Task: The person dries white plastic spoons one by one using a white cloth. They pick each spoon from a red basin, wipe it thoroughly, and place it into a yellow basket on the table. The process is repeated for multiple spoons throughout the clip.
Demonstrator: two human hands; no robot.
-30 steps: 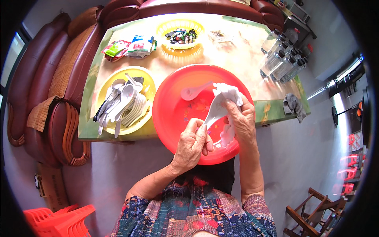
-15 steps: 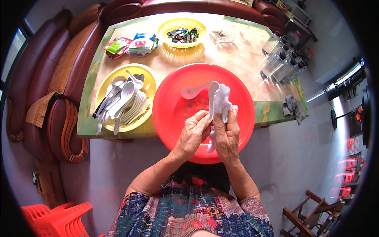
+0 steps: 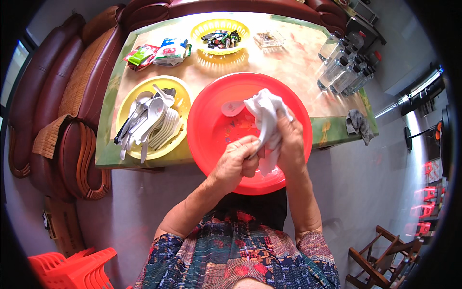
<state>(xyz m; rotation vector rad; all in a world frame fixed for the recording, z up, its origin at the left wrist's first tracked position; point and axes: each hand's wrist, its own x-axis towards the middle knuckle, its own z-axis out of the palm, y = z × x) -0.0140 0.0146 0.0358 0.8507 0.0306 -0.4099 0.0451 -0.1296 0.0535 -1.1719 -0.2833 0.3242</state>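
My left hand (image 3: 237, 156) is closed on the handle of a white soup spoon (image 3: 260, 140). My right hand (image 3: 291, 139) grips a white cloth (image 3: 266, 108) that is wrapped over the upper part of that spoon, so its bowl is hidden. Both hands are above a large red basin (image 3: 204, 115) at the table's near edge. Inside the basin lies another white spoon (image 3: 232, 108), tinted pink by the red, beside a printed pattern on the bottom. To the left, a round yellow tray (image 3: 179, 91) carries several metal and white spoons (image 3: 156, 113).
On the table (image 3: 298, 67) stand a yellow basket (image 3: 219, 25) of small wrapped items, a clear glass dish (image 3: 268, 38), soft packets (image 3: 172, 50) and several dark-capped bottles (image 3: 332, 72). A grey cloth (image 3: 357, 126) hangs at the right corner. Red stools (image 3: 77, 272) and a wooden chair (image 3: 382, 262) flank me.
My right hand has moved up and right, and the cloth now covers the held spoon's bowl, which showed before. My left hand still grips the handle, slightly lower.
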